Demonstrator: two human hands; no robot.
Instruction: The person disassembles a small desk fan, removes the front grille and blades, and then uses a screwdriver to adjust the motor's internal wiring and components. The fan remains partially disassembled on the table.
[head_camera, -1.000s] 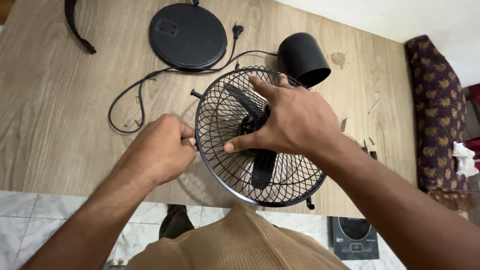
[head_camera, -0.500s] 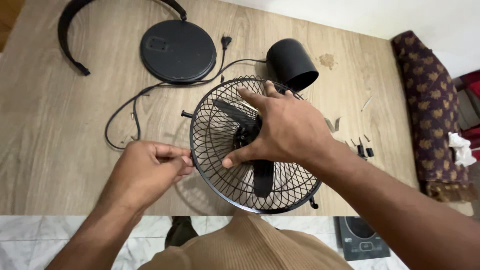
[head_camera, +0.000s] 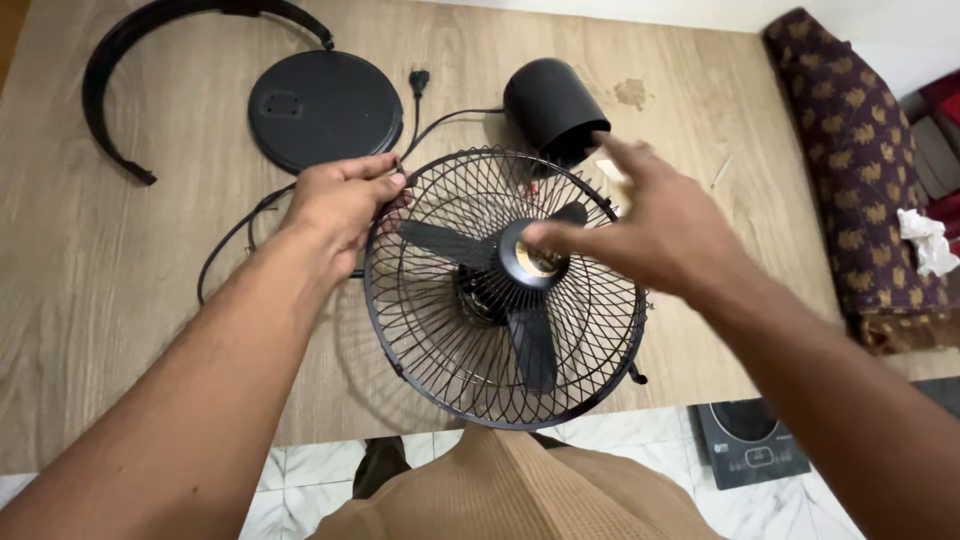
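While left hand (head_camera: 345, 200) grips the fan guard (head_camera: 505, 290) rim, right hand (head_camera: 655, 225) hovers open-fingered at the hub cap (head_camera: 530, 262); guard wants steadying.

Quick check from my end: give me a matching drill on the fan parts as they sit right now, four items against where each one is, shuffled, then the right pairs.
Items:
1. wire fan guard
2. round black base disc
3. curved black band
4. black cylinder housing

Places:
A. far left corner of the wooden table
B. far side of the guard, open end toward the right hand
C. table's near edge, rim gripped by the left hand
D. flat on the table, between the band and the cylinder

Pairs: 1-C, 2-D, 3-A, 4-B
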